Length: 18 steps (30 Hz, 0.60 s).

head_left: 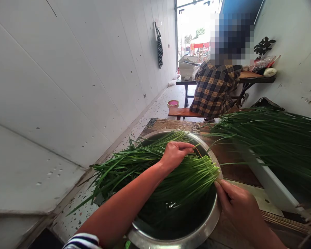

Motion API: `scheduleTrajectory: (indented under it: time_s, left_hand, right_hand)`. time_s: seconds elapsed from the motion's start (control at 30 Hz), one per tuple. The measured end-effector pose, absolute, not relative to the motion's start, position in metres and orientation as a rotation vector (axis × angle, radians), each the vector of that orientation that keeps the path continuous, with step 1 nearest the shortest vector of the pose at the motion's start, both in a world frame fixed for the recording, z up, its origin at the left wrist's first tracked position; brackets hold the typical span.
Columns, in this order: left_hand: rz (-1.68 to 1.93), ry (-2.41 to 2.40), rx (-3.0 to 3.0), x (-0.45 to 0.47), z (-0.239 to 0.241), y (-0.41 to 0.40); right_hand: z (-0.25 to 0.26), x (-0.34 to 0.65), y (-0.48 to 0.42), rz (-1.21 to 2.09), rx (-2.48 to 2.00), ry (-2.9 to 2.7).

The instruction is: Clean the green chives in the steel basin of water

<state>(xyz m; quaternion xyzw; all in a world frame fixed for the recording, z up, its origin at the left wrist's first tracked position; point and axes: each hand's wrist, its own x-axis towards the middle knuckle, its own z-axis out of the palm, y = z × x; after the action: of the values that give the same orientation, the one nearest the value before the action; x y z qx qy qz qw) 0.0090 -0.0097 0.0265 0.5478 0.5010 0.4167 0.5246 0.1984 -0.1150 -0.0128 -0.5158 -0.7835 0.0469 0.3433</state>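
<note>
A large bundle of garlic chives (197,173) lies across a round metal basin (214,226), pale stalk ends to the right and green leaves hanging over the left rim. My left hand (175,154) reaches over the bundle, thumb and fingers pinched together by a thin yellowish chive blade at the far stalks. At the right rim, my right hand (235,199) is closed in a pinch at the cut ends of the chives. Shadow hides the bottom of the basin.
More long chives (280,138) fill a white container (272,186) on the right of the wooden table (224,162). Ahead, a person in a plaid shirt (214,88) sits on a red bench (180,111), facing away. A pink-lined bucket (173,103) stands on the floor; a white wall (93,69) runs along the left.
</note>
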Motion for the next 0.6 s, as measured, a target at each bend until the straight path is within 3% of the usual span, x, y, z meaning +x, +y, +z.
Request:
scheduleTrajectory:
  time_s: [0.37, 0.6]
  left_hand:
    - [0.998, 1.182, 1.381, 0.009, 0.025, -0.012]
    - [0.723, 1.128, 1.802, 0.007, 0.043, -0.027]
  right_hand:
    - [-0.012, 0.197, -0.116, 0.174, -1.342, -2.017]
    - [-0.015, 0.197, -0.114, 0.206, -1.381, -1.982]
